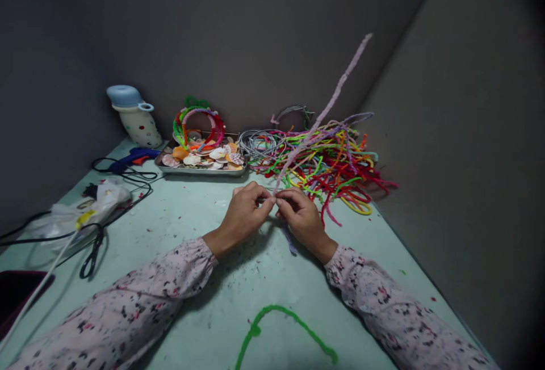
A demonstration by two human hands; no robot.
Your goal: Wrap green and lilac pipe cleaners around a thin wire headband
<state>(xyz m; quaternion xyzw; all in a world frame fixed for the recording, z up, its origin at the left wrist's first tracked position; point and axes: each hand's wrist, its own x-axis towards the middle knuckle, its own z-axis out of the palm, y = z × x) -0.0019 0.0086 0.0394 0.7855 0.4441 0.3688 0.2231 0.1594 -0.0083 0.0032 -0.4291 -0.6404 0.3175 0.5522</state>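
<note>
My left hand [247, 210] and my right hand [303, 219] meet above the middle of the table, fingertips pinched together around the lower part of a pale pink pipe cleaner [331, 103]. Its long end slants up to the right, well above the hands. Below my right hand a short purple fuzzy end [290, 240] pokes out; whether it belongs to the same piece I cannot tell. The exact spot of the pinch is partly covered by my fingers. Closer to me, a bent green pipe cleaner [293, 312] lies on the table.
Behind my hands lie a heap of coloured pipe cleaners [340, 160], coiled grey wire [259, 144] and a metal tray [204, 171] of shells with wrapped hoops [219, 129]. At left are a bottle [138, 123], a blue glue gun [131, 159], black cables [100, 245] and a plastic bag [100, 202].
</note>
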